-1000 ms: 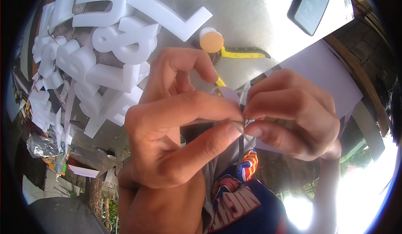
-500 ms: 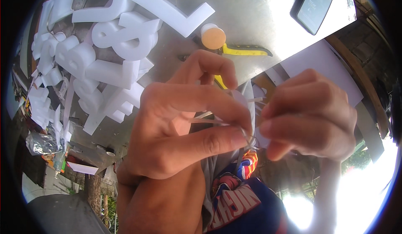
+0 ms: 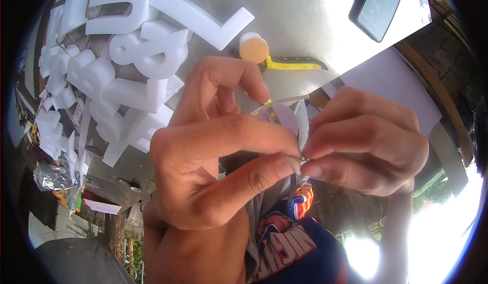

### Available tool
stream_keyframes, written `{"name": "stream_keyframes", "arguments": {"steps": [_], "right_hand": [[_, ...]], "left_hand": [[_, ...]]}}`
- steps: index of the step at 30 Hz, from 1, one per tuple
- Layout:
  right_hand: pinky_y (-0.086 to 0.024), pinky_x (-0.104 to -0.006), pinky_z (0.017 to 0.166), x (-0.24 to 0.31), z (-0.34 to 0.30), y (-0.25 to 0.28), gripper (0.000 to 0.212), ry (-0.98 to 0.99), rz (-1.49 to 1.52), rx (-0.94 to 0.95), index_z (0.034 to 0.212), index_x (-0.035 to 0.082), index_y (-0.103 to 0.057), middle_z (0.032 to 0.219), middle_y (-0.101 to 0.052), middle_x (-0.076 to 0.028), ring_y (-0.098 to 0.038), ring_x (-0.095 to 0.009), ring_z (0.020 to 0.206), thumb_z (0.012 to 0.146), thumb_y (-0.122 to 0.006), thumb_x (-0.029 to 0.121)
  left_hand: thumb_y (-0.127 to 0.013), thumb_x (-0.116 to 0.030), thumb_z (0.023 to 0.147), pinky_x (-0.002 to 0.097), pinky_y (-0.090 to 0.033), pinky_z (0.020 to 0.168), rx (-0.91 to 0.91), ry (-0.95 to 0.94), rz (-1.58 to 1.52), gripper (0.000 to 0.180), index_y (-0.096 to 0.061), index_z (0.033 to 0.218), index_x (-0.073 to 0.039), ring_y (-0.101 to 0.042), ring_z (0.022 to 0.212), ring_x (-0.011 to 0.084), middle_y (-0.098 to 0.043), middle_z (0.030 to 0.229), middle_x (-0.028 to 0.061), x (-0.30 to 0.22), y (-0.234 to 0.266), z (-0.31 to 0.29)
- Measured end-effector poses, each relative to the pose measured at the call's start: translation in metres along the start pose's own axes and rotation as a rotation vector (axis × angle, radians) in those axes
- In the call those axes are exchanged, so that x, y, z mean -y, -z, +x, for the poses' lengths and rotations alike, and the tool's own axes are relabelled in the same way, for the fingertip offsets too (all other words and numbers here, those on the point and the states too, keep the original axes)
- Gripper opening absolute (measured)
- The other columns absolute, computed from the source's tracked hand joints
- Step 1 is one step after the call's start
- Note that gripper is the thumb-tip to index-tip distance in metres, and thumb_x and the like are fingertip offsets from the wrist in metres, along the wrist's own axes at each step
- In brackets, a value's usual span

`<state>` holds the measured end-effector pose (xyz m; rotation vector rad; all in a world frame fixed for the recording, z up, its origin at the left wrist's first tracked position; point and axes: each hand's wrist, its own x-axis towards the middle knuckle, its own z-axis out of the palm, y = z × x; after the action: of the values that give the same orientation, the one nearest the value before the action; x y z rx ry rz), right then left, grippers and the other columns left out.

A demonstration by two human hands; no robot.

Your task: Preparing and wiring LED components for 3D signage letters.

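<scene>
My left hand and my right hand meet close to the camera, fingertips pinched together on a thin clear strip or wire that loops up between them. A small pale round piece sits behind the fingers, partly hidden. Both hands grip the strip near its lower end. Exactly what the strip is cannot be made out.
A shiny metal table lies beyond the hands. Several white foam letters are piled on its left part. A yellow-handled tool with an orange round cap lies in the middle, a dark phone at the far right, a white sheet beside it.
My hands have stayed pinched together and shifted slightly lower and right; the clear strip now arches up more visibly between the fingers.
</scene>
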<state>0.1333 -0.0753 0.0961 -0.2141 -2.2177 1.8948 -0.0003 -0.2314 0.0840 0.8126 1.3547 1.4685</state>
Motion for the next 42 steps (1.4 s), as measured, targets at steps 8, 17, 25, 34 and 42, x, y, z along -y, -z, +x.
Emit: {"name": "stream_keyframes", "arguments": {"steps": [8, 17, 25, 34, 42], "right_hand": [[-0.048, -0.0230, 0.048, 0.004, -0.004, -0.016, 0.025, 0.571, -0.670, -0.126, 0.076, 0.008, -0.060, 0.072, -0.055, -0.003, -0.055, -0.016, 0.054, 0.057, -0.075, 0.011], [-0.040, -0.0235, 0.043, 0.005, 0.001, 0.009, 0.022, 0.090, -0.144, -0.050, 0.079, -0.002, -0.059, 0.077, -0.059, -0.014, -0.055, -0.013, 0.055, 0.080, -0.070, 0.017], [-0.044, -0.0220, 0.044, 0.011, 0.000, 0.005, 0.020, -0.307, 0.185, 0.103, 0.083, -0.007, -0.060, 0.074, -0.061, -0.012, -0.059, -0.015, 0.058, 0.082, -0.067, 0.012], [-0.046, -0.0251, 0.045, -0.001, -0.003, 0.001, 0.022, 0.098, -0.164, 0.082, 0.087, -0.009, -0.060, 0.076, -0.058, -0.012, -0.058, -0.018, 0.058, 0.073, -0.070, 0.005], [-0.046, -0.0241, 0.044, -0.003, -0.010, 0.003, 0.018, 0.185, -0.212, 0.085, 0.088, -0.007, -0.062, 0.074, -0.059, -0.013, -0.059, -0.017, 0.058, 0.073, -0.068, 0.003]], "left_hand": [[-0.065, -0.008, 0.062, 0.0249, -0.028, 0.075, 0.034, 0.582, -0.572, 0.022, -0.065, 0.081, 0.004, -0.038, 0.088, 0.0152, -0.041, 0.106, 0.0178, -0.010, -0.002, 0.001], [-0.064, -0.017, 0.075, 0.0224, -0.031, 0.062, 0.039, 0.267, -0.306, 0.020, -0.065, 0.082, 0.002, -0.039, 0.074, 0.0127, -0.040, 0.105, 0.0166, -0.002, 0.001, 0.000], [-0.064, -0.019, 0.075, 0.0205, -0.025, 0.057, -0.073, -0.135, 0.118, 0.020, -0.065, 0.081, -0.001, -0.034, 0.074, 0.0139, -0.038, 0.105, 0.0181, -0.002, -0.002, 0.004], [-0.067, -0.016, 0.066, 0.0241, -0.028, 0.063, -0.113, 0.067, 0.300, 0.018, -0.067, 0.078, -0.002, -0.034, 0.075, 0.0152, -0.038, 0.102, 0.0159, -0.020, -0.004, 0.000], [-0.072, -0.011, 0.065, 0.0235, -0.029, 0.069, -0.046, 0.213, -0.015, 0.018, -0.070, 0.079, 0.000, -0.035, 0.077, 0.0152, -0.039, 0.100, 0.0142, -0.012, -0.001, 0.002]]}}
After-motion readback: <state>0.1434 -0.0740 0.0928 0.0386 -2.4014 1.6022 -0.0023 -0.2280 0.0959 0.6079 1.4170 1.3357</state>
